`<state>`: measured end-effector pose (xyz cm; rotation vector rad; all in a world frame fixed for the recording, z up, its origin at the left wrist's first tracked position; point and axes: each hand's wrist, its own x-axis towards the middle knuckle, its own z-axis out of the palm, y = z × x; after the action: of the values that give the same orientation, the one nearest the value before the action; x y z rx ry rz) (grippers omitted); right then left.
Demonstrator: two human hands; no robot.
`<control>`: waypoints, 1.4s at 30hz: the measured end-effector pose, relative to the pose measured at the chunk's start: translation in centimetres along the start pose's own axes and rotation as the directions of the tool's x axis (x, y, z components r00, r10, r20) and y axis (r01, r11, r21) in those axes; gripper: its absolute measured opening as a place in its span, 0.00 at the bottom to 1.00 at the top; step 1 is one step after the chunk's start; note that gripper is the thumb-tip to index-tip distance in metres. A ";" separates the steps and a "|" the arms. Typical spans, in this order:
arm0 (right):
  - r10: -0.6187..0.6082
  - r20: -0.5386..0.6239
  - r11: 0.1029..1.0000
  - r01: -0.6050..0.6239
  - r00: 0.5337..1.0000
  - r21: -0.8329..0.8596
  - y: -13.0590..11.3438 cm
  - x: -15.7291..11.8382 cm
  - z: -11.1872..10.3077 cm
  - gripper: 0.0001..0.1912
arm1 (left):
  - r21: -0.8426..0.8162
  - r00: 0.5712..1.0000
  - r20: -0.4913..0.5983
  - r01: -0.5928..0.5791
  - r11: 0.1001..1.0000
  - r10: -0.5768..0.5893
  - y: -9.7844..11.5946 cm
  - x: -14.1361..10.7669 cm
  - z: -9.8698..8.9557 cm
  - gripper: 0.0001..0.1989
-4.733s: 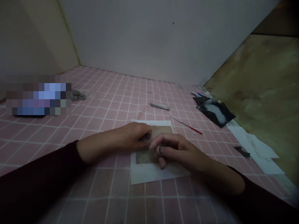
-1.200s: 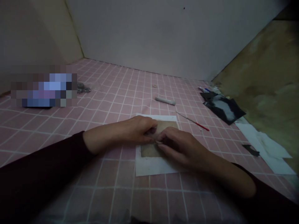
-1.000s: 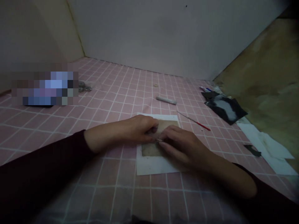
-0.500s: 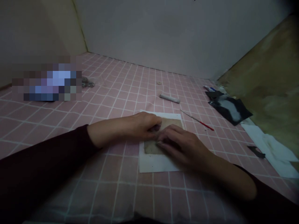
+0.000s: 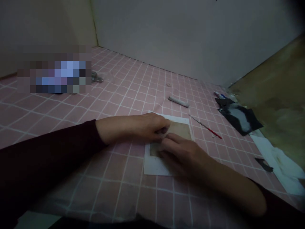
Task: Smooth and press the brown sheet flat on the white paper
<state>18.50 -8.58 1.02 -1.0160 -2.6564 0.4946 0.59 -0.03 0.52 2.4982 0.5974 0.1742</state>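
Observation:
A tan square sheet lies on a larger piece of white paper, straight in front of me. Above its left part is my left hand, its fingers curled in and closed. My right hand is closed in a pinch close beside it, over the middle of the sheet. Both sets of fingertips almost meet. Whatever they grip is too small or too hidden to make out. Slight blur covers the right fingertips.
Beyond the paper lie a thin red-handled tool, a grey tube and a small pale ring. Dark sheets with a whitish smear, white paper and a dark scrap line the right side. Scissors lie far left.
The view has shifted and tilted a little. My right hand has moved slightly against the sheet, while the left keeps about the same place on it. Both stay closed.

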 end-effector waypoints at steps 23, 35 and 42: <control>-0.016 -0.028 0.998 0.014 0.999 -0.065 -0.8 -0.6 0.4 0.06 | 0.005 1.000 0.007 0.021 1.000 -0.021 -0.3 0.1 -0.1 0.04; -0.051 -0.028 0.993 0.047 0.998 -0.109 -0.4 -0.5 0.4 0.08 | 0.019 0.997 0.032 0.069 0.997 -0.070 0.4 0.1 -0.5 0.04; 0.076 -0.013 0.997 -0.076 0.997 -0.027 -0.3 -0.9 0.4 0.06 | 0.009 0.999 0.033 0.034 0.999 -0.034 0.2 0.1 -0.5 0.03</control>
<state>18.80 -9.51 0.68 -1.1280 -2.6284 0.4673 0.61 0.05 1.02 2.4926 0.6278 0.1167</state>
